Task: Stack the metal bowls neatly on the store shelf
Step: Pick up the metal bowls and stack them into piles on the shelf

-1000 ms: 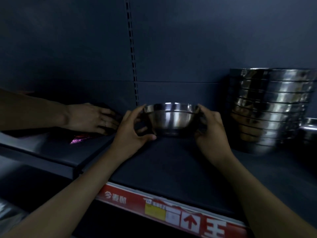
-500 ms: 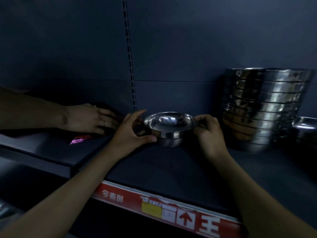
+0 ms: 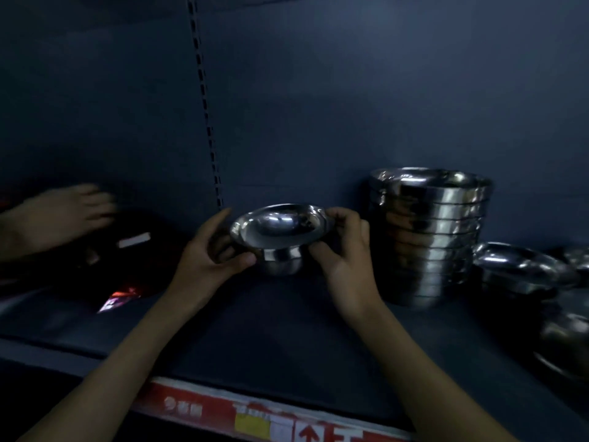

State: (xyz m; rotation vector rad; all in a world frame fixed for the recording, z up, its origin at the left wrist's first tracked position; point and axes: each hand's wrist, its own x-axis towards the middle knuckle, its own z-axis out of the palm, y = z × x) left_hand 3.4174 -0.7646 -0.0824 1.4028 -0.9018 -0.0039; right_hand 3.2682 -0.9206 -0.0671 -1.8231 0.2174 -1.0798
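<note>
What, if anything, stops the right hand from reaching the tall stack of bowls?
Likely nothing, so yes: the right hand sits just beside the tall stack, with only bare shelf between. It does grip the small bowl, together with the left hand.

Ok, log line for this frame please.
small bowl: tilted toward camera | left hand: grips its side | right hand: grips its rim | tall stack: right of it, on shelf

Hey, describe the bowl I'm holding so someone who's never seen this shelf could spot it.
On the dark store shelf, find the tall stack of metal bowls. Just left of it is one small metal bowl, gripped between the left hand and right hand. Unlike the loose bowls to the right, it is the only one held.
</note>
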